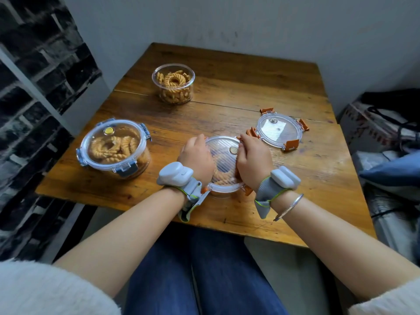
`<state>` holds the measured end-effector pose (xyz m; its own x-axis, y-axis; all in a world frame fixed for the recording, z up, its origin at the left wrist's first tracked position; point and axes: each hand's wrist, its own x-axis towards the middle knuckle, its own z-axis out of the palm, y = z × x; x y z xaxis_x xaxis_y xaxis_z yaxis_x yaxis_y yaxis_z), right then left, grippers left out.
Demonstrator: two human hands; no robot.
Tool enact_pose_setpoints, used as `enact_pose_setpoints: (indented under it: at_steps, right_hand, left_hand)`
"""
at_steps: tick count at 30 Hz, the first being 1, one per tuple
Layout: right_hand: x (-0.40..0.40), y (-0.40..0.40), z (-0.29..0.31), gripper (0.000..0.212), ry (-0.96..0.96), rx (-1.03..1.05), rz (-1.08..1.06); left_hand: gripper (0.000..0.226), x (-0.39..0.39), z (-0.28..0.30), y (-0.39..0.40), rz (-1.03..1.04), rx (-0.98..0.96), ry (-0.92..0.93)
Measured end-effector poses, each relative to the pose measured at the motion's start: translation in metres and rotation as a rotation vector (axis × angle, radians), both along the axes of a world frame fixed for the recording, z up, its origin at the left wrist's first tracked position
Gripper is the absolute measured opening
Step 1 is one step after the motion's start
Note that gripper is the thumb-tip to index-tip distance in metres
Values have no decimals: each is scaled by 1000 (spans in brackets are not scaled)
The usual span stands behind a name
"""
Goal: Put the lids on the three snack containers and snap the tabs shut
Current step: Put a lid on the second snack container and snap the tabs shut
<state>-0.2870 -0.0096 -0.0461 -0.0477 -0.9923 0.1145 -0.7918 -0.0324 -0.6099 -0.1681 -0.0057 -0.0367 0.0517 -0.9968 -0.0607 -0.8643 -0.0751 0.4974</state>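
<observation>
Near the table's front edge stands a snack container with an orange-tabbed clear lid (pixel 223 162) lying on top. My left hand (pixel 196 156) presses on the lid's left side and my right hand (pixel 253 159) on its right side, fingers curled over the rim. At the left stands a container with a blue-tabbed lid (pixel 113 146), its tabs folded down. An uncovered container of twisted snacks (pixel 173 84) stands at the back. A loose orange-tabbed lid (pixel 280 129) lies flat to the right, its tabs splayed out.
The wooden table (pixel 227 92) sits in a corner against grey walls. A dark brick-pattern wall runs along the left. Bags and a blue cushion (pixel 395 173) are piled at the right. My knees in jeans are below the front edge.
</observation>
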Motion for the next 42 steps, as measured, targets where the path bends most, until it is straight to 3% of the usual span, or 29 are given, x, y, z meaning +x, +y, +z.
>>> enact_pose_setpoints:
  at_steps: [24, 28, 31, 34, 38, 42]
  right_hand:
    - [-1, 0, 7, 35, -98, 53, -71]
    - [-1, 1, 9, 36, -114, 64, -83]
    - [0, 2, 11, 36, -119, 75, -82]
    - [2, 5, 16, 36, -133, 92, -76]
    - [2, 5, 16, 37, -131, 106, -76]
    - [2, 5, 15, 34, -95, 106, -69]
  left_hand:
    - [44, -1, 5, -1, 46, -23, 76]
    - [43, 1, 0, -3, 34, -78, 91]
    - [39, 3, -3, -1, 5, -242, 83]
    - [36, 8, -4, 5, -146, -431, 18]
    - [40, 21, 1, 12, -473, -461, -213]
    - [56, 38, 25, 19, -720, -56, -470]
